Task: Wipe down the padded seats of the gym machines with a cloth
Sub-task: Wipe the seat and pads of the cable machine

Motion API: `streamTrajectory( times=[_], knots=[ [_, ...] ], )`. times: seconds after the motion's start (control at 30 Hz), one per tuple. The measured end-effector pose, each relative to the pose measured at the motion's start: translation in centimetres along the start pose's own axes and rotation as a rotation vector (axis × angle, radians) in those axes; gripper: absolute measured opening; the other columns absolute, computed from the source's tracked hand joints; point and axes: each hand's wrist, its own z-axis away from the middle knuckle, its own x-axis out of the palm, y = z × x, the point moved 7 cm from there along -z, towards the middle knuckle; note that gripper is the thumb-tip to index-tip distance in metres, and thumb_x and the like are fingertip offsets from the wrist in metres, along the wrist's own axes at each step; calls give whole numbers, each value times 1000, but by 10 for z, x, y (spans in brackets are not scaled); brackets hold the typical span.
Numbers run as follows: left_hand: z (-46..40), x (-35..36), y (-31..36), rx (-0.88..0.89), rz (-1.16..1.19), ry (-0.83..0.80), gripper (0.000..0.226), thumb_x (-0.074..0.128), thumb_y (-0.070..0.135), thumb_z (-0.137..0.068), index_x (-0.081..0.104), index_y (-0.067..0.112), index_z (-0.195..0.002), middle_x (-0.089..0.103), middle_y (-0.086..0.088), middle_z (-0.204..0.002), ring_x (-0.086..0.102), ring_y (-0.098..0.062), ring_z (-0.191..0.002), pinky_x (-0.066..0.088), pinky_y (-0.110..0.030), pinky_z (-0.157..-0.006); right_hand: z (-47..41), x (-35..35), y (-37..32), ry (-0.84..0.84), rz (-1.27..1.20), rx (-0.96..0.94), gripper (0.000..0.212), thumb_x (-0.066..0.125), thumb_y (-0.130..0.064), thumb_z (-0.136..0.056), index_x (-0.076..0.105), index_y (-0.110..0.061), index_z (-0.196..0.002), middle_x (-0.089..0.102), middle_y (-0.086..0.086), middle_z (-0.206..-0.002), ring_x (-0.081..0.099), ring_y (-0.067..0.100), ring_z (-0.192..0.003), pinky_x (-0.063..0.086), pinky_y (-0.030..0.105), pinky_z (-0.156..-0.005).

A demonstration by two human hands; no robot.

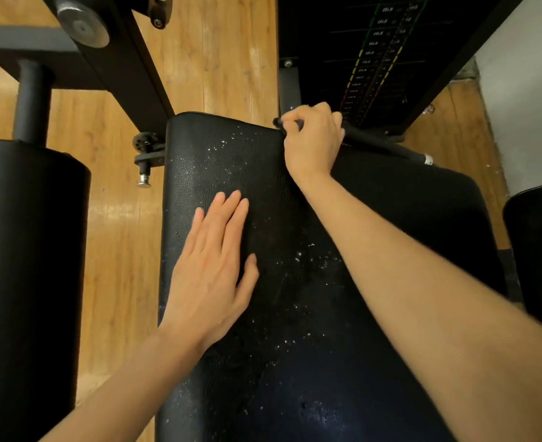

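Observation:
A black padded seat fills the middle of the head view, its leather surface flecked with white specks and wet-looking droplets. My left hand lies flat on the pad with straight fingers, palm down. My right hand is at the pad's far right corner, fingers curled round a black handle bar that runs off to the right. No cloth shows in either hand or anywhere in the frame.
A black roller pad stands close on the left on a post. A black frame beam slants behind the seat, with a pull-pin knob at the seat's left edge. The weight stack rises behind. Another dark pad sits right. Wooden floor lies around.

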Motion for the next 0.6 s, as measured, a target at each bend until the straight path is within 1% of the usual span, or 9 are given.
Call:
streamTrajectory(
  times=[0.03, 0.1, 0.17, 0.23, 0.37, 0.43, 0.53, 0.57, 0.6],
  knots=[
    [11, 0, -4, -29, 8, -5, 65, 43, 30, -99, 24, 6, -156, 24, -8, -164, 10, -21, -155, 3, -35, -127, 10, 1, 1, -12, -18, 18, 16, 59, -15, -95, 73, -22, -91, 58, 3, -109, 48, 23, -106, 34, 29, -89],
    [27, 2, -10, -78, 35, -10, 64, 39, 33, -101, 22, 7, -157, 19, -6, -166, 7, -19, -155, 1, -33, -126, 58, -12, 1, -55, -89, -101, 13, 61, -14, -94, 72, -19, -89, 56, 2, -101, 47, 22, -97, 42, 36, -84],
    [33, 5, -11, -100, 53, -13, 64, 34, 35, -101, 22, 7, -157, 17, -4, -167, 5, -18, -155, 1, -31, -126, 103, -28, 7, -158, -151, -187, 11, 64, -13, -93, 73, -19, -93, 53, -1, -95, 46, 18, -92, 44, 35, -80],
    [32, 7, -11, -116, 66, -6, 64, 35, 35, -100, 24, 7, -157, 17, -4, -166, 6, -18, -155, 2, -31, -126, 86, -24, 6, -180, -178, -204, 12, 64, -13, -92, 74, -19, -92, 53, -1, -92, 46, 19, -92, 44, 38, -81],
    [31, 8, -12, -112, 50, -5, 64, 36, 34, -100, 25, 6, -157, 18, -4, -166, 6, -18, -155, 4, -32, -126, 7, 2, -4, -19, -128, -48, 14, 61, -13, -93, 74, -17, -89, 57, 7, -96, 47, 24, -99, 43, 44, -89],
    [31, 8, -12, -109, 40, -6, 64, 35, 35, -100, 25, 6, -157, 17, -4, -166, 6, -18, -155, 3, -31, -126, 24, 1, -7, -52, -155, -85, 12, 62, -15, -93, 74, -17, -94, 56, 5, -97, 47, 23, -100, 43, 39, -91],
    [31, 7, -12, -108, 53, -9, 64, 34, 35, -100, 24, 6, -157, 17, -4, -166, 5, -17, -155, 2, -30, -126, 95, -34, 11, -269, -131, -340, 25, 62, -15, -93, 70, -18, -117, 56, 1, -110, 45, 16, -105, 38, 25, -93],
    [31, 6, -12, -109, 61, -6, 64, 34, 35, -100, 24, 7, -157, 17, -4, -167, 5, -17, -155, 2, -30, -126, 102, -47, 32, -268, -75, -371, 28, 63, -14, -93, 69, -18, -119, 58, 1, -113, 46, 16, -106, 38, 27, -93],
    [30, 6, -13, -106, 65, -1, 64, 35, 35, -100, 24, 7, -157, 17, -4, -166, 6, -17, -155, 2, -30, -126, 97, -62, 56, -199, -26, -309, 27, 63, -12, -93, 70, -18, -118, 59, 2, -113, 47, 17, -105, 39, 29, -93]
  ],
)
